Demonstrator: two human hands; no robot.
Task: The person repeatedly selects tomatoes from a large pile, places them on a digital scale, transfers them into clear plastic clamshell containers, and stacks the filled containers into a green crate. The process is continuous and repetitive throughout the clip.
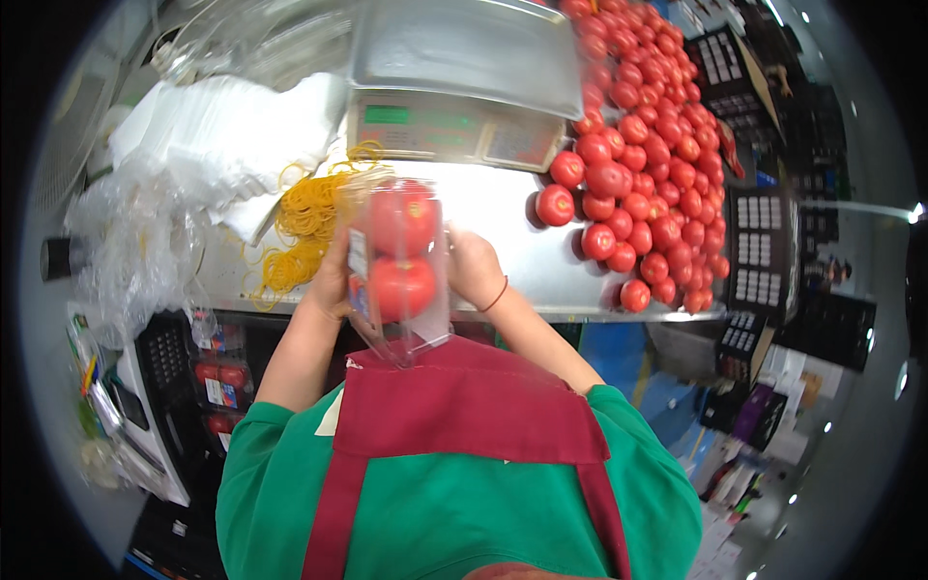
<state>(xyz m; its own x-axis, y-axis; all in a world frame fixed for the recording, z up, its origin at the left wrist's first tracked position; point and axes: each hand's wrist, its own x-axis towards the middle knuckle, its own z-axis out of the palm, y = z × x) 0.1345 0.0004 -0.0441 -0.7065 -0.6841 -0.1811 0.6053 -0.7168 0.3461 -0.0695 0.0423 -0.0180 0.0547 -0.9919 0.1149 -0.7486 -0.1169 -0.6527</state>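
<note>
A clear plastic clamshell pack (401,254) with large red tomatoes inside is raised near my chest, at the table's front edge. Along its left side my left hand (335,272) grips it, partly hidden behind the labelled side. My right hand (475,262), with a thin band on the wrist, is beside the pack's right side; its fingertips are hidden, so I cannot tell whether they hold it. Yellow rubber bands (308,217) lie heaped left of the pack. Beyond it stands a digital scale (453,127) with a metal pan (467,54).
Many loose tomatoes (652,181) cover the metal table's right part. White sheets (232,138) and crumpled clear plastic bags (138,239) lie at the left. Packed tomatoes (221,377) sit in a dark crate at lower left. Black crates (761,246) stand beyond the right edge.
</note>
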